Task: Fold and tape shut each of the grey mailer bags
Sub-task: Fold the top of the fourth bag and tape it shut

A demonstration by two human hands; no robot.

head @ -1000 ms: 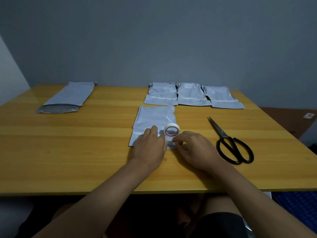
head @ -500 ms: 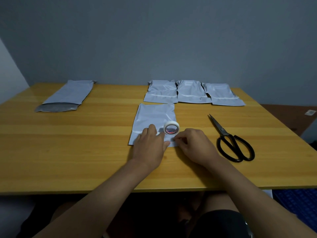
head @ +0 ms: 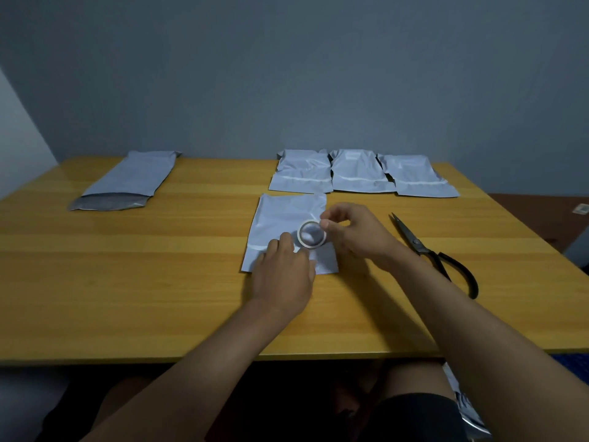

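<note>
A folded grey mailer bag (head: 287,218) lies flat in the middle of the wooden table (head: 127,282). My left hand (head: 283,275) presses down on its near edge, fingers spread. A small white tape roll (head: 311,235) stands on the bag, blurred. My right hand (head: 357,234) is raised just right of the roll, with thumb and fingertips pinched at its upper edge. Three folded, taped bags (head: 360,173) lie in a row behind. One unfolded bag (head: 127,180) lies at the far left.
Black scissors (head: 436,253) lie on the table to the right of my right arm, blades pointing away. A grey wall stands behind the table. The near table edge runs just above my lap.
My right hand has lifted off the bag's near edge and moved up and forward to the tape roll. The roll now looks tilted and blurred. My left hand stays pressed on the bag.
</note>
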